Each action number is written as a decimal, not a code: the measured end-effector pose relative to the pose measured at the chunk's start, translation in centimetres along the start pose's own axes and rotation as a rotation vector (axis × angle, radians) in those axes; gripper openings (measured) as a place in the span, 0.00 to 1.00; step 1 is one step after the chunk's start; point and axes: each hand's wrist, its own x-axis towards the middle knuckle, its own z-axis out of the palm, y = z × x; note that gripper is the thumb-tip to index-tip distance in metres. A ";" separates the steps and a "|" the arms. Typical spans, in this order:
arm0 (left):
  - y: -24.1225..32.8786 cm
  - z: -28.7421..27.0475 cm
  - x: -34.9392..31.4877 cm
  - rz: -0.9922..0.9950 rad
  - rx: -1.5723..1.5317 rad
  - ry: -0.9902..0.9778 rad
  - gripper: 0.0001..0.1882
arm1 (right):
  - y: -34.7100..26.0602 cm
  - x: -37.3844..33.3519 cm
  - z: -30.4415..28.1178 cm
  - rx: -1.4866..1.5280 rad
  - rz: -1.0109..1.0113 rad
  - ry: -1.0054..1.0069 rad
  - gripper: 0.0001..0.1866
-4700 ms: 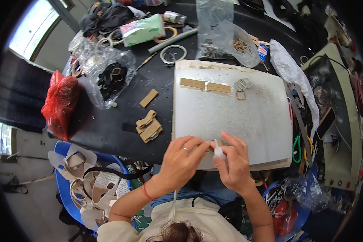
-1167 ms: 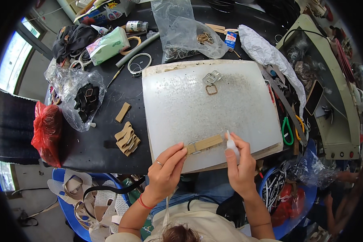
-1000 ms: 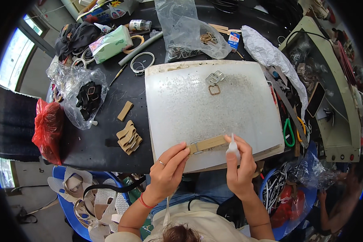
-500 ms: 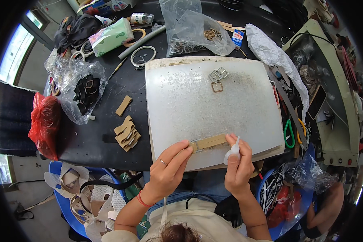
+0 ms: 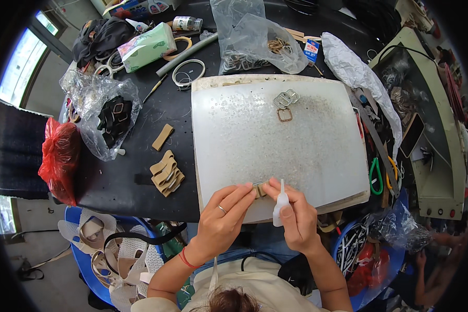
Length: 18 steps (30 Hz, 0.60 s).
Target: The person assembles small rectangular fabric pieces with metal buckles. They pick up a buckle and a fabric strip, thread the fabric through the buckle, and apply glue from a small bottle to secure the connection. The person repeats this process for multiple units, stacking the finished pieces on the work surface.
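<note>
Over the near edge of the white board (image 5: 234, 135), my left hand (image 5: 221, 216) pinches a tan strap (image 5: 259, 192) with a metal buckle (image 5: 257, 183) at its far side. My right hand (image 5: 301, 218) meets it from the other side, fingertips on the strap's other end. That same right hand grips a small white squeeze bottle (image 5: 280, 208), its thin nozzle pointing up and away. Fingers cover most of the strap, which looks folded or short between them. Farther up the board lie two silvery buckles (image 5: 286, 98) and a brownish square buckle (image 5: 284, 115).
Left of the board are a pile of folded tan straps (image 5: 167, 174) and one single strap (image 5: 163, 137). A red plastic bag (image 5: 60, 158) and a clear bag (image 5: 114, 125) stand farther left. Green-handled scissors (image 5: 376, 174) lie right; blue tubs (image 5: 78, 244) sit below.
My hands have come closer together, the right one moving left. The strap, stretched out flat before, is now mostly covered by my fingers. The bottle has moved left with my right hand.
</note>
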 end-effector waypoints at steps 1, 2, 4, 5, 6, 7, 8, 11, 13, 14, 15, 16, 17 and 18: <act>0.0 0.1 0.1 0.002 0.004 -0.004 0.18 | 0.0 0.1 0.0 -0.015 -0.010 0.002 0.18; 0.0 0.1 0.1 0.001 0.005 -0.003 0.18 | 0.1 0.1 0.1 -0.026 -0.021 0.003 0.18; 0.0 0.2 0.1 -0.001 0.009 -0.003 0.17 | 0.2 0.3 0.2 -0.043 -0.048 0.005 0.18; 0.0 0.2 0.1 0.004 0.022 -0.017 0.18 | 0.2 0.3 0.2 -0.049 -0.059 0.006 0.18; 0.0 0.1 0.1 0.008 0.035 -0.031 0.18 | 0.2 0.3 0.3 -0.054 -0.070 0.007 0.18; 0.0 0.1 0.1 0.013 0.048 -0.046 0.18 | 0.2 0.3 0.3 -0.082 -0.086 0.010 0.17; 0.0 0.0 0.0 0.034 0.069 -0.069 0.18 | 0.2 0.3 0.4 -0.108 -0.095 0.009 0.17; 0.3 -0.6 0.4 0.096 0.158 -0.152 0.18 | -0.9 0.8 0.4 -0.281 -0.139 -0.031 0.16; 1.0 -1.1 0.9 0.132 0.242 -0.236 0.18 | -1.5 0.8 0.5 -0.396 -0.138 -0.088 0.16; 0.9 -1.2 1.0 0.170 0.284 -0.249 0.18 | -1.9 1.2 0.5 -0.448 -0.148 -0.107 0.16; 0.8 -1.3 1.0 0.209 0.326 -0.263 0.18 | -2.2 1.3 0.5 -0.500 -0.158 -0.126 0.15; 0.8 -1.4 0.7 0.248 0.366 -0.276 0.18 | -2.3 0.8 0.5 -0.476 -0.114 -0.160 0.15; 1.0 -1.8 0.7 0.241 0.396 -0.334 0.18 | -2.3 0.9 0.3 -0.462 -0.095 -0.178 0.14; 1.1 -1.9 0.8 0.218 0.373 -0.328 0.18 | -2.2 1.0 0.0 -0.454 -0.086 -0.189 0.13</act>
